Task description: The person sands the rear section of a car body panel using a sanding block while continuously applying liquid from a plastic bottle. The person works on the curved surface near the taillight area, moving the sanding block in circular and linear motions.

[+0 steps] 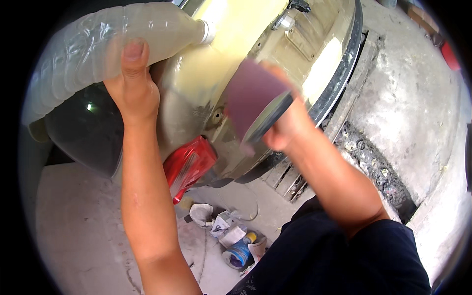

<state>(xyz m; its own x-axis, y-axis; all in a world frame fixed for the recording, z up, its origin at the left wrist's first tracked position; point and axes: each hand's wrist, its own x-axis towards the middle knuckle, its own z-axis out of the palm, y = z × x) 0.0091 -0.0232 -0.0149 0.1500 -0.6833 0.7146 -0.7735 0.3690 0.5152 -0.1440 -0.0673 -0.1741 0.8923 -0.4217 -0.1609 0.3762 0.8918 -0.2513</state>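
Observation:
My left hand (133,91) is closed around a large clear plastic bottle (164,27) holding cloudy liquid. The bottle lies nearly level, its white-ringed neck pointing right over the car's rear body panel (196,81), which has pale yellow filler patches. In my right hand (290,123), slightly blurred, is a sanding block (269,117) with a dark backing and a purple sandpaper sheet (253,93) on it. The block is in front of the panel; whether it touches cannot be seen. Below my left hand, a red tail light (191,162) sits in the car's corner.
A dark bumper edge (339,81) curves along the car's right side. Beyond it, a debris-filled floor channel (371,162) runs through the concrete. On the floor below the tail light are crumpled papers (201,215) and a blue can (237,256). A dark window (88,128) lies at left.

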